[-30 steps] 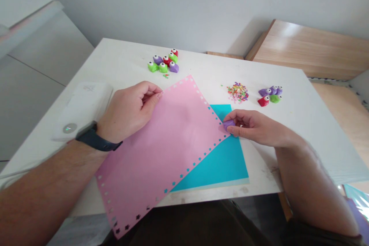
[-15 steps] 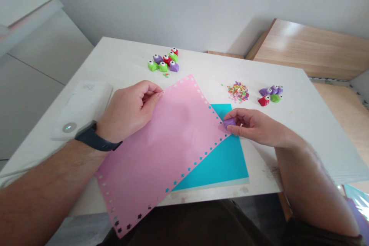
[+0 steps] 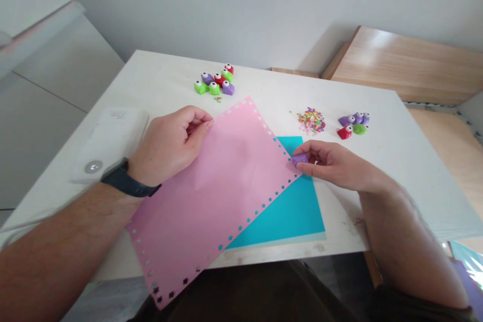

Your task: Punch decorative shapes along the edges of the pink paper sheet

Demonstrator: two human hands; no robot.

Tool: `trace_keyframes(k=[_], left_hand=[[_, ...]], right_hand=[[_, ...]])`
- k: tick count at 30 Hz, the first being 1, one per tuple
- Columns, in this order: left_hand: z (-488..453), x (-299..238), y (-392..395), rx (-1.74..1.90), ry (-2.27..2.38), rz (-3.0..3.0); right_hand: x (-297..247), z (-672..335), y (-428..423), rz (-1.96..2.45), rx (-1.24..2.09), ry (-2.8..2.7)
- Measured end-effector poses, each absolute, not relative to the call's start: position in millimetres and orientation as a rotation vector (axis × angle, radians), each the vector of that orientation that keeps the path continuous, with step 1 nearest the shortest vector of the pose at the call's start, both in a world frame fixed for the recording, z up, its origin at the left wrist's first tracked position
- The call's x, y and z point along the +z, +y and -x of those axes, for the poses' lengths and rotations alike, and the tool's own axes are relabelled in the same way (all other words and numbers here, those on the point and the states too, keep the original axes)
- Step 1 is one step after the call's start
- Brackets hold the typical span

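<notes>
A pink paper sheet point(image 3: 226, 176) with small shapes punched along its edges is pinched at its upper left edge by my left hand point(image 3: 177, 138). Its lower corner hangs past the table's front edge. My right hand point(image 3: 332, 163) grips a purple craft punch point(image 3: 300, 161) between thumb and fingers, at the sheet's right corner. The punch's underside and the paper inside it are hidden. Beneath the pink sheet lies blue paper point(image 3: 294, 216), partly covered. Dark holes and blue show through the punched edge.
Several coloured punches point(image 3: 215, 80) stand at the back of the white table point(image 3: 158, 78). More punches point(image 3: 354, 123) stand at the right, beside a pile of paper confetti point(image 3: 311, 121). A white box-like device point(image 3: 109, 141) with a round button lies at the left.
The pink sheet's lower corner has shifted very slightly right and up. Both hands keep their grips, and the punch stays at the right corner.
</notes>
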State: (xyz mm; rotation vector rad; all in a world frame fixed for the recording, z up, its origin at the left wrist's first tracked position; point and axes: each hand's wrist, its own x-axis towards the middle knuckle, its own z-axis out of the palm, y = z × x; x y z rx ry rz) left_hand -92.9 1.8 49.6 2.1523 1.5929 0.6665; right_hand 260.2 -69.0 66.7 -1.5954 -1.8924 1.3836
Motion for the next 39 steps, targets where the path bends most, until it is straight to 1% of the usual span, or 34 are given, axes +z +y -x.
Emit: trace_keyframes(k=[9, 15, 17, 22, 26, 28, 30, 32, 39], left_hand=[[92.7, 45.3, 3.4, 0.696, 1.595, -2.143], [93.1, 43.4, 4.0, 0.692, 1.576, -2.133], [93.5, 41.6, 4.8, 0.680, 1.552, -2.141], [94.2, 38.4, 5.6, 0.653, 1.522, -2.193], [94.5, 40.5, 3.7, 0.646, 1.517, -2.197], [94.4, 42.3, 2.4, 0.608, 1.502, -2.189], [94.1, 43.4, 1.7, 0.596, 1.494, -2.180], [93.5, 43.2, 2.0, 0.595, 1.486, -2.176], [93.7, 38.3, 4.9, 0.606, 1.476, -2.199]], right_hand=[[65.6, -260.8, -68.8, 1.579, 1.414, -1.884], [64.2, -263.2, -68.3, 1.576, 1.344, -1.879], [62.3, -268.0, -65.9, 1.598, 1.212, -1.843], [54.1, -299.6, -50.0, 1.847, 0.586, -1.651], [50.3, -331.6, -38.1, 2.091, 0.192, -1.500], [50.4, -342.8, -35.8, 2.197, 0.046, -1.480], [50.3, -349.8, -35.0, 2.254, -0.012, -1.462], [48.6, -353.3, -34.0, 2.280, -0.002, -1.462], [27.3, -354.5, -21.7, 2.272, -0.082, -1.674]])
